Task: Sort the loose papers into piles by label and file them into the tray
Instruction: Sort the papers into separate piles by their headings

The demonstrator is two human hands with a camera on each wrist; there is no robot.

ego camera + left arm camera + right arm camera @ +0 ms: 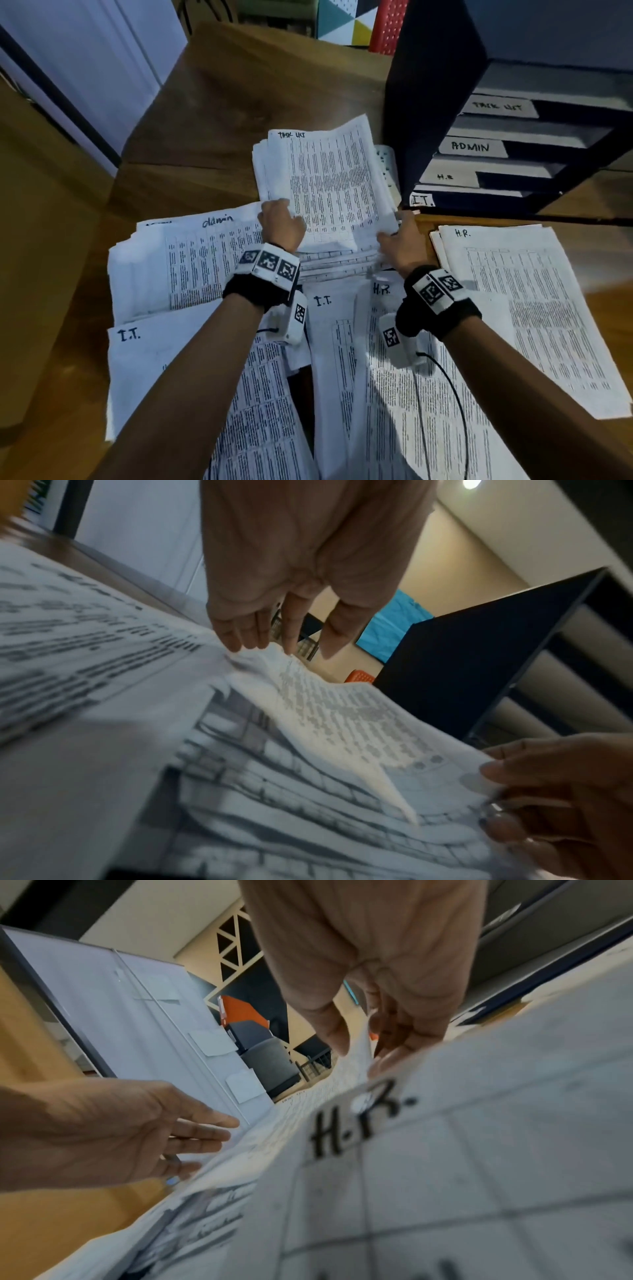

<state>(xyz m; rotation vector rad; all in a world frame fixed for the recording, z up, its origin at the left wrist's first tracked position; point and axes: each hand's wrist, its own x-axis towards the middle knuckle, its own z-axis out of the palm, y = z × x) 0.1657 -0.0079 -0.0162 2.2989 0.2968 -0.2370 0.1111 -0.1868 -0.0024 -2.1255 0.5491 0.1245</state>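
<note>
A stack of printed sheets headed "Task List" point(329, 185) lies at the middle of the wooden table, left of the dark blue tiered tray point(428, 102). The tray's shelves carry tabs reading TASK LIST, ADMIN point(471, 147), H.R. and I.T. My left hand point(279, 209) sits at the stack's left edge, and its straight fingertips point(236, 639) touch the paper. My right hand point(394, 229) pinches the lower right corner of the top sheets, thumb point(507, 769) above and fingers beneath. The sheets point(352, 1064) bow upward between the two hands.
An "Admin" pile point(191, 260) lies to the left and an "H.R." pile point(534, 308) to the right. Loose "I.T." sheets point(164, 370) and an "H.R." sheet point(445, 1150) overlap near me. Bare wood point(239, 102) lies beyond the stack; a white partition point(85, 68) stands at the far left.
</note>
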